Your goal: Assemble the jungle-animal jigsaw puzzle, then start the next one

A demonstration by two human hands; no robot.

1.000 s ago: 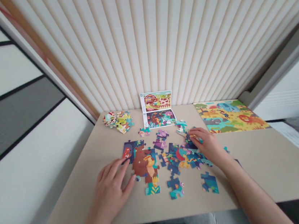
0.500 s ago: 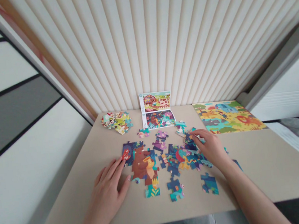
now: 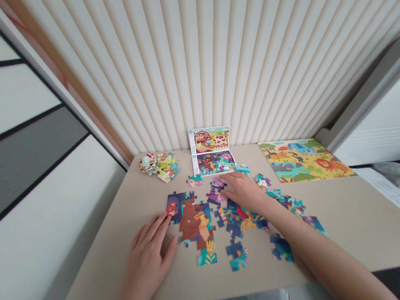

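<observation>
My left hand (image 3: 149,256) lies on the table, fingers stretched out, the fingertips touching the left edge of a joined puzzle section (image 3: 189,219) with a brown bear and a red animal. Over the middle of the loose pieces is my right hand (image 3: 244,189), its thumb and index finger apart beside purple puzzle pieces (image 3: 216,196). I see no piece lifted in it. Under and around the right wrist lie dark blue pieces (image 3: 234,228), partly covered by the arm. A blue-teal puzzle piece (image 3: 236,255) sits nearer the front edge.
A folded picture card (image 3: 214,163) stands against the pleated wall at the back. A pile of light-coloured pieces (image 3: 160,166) is at the back left. The finished animal puzzle (image 3: 303,159) lies at the back right. Further pieces (image 3: 280,248) lie around my right forearm.
My right hand has moved left from the dark blue pieces to the purple ones. My left hand stays by the bear section. The view has shifted slightly.
</observation>
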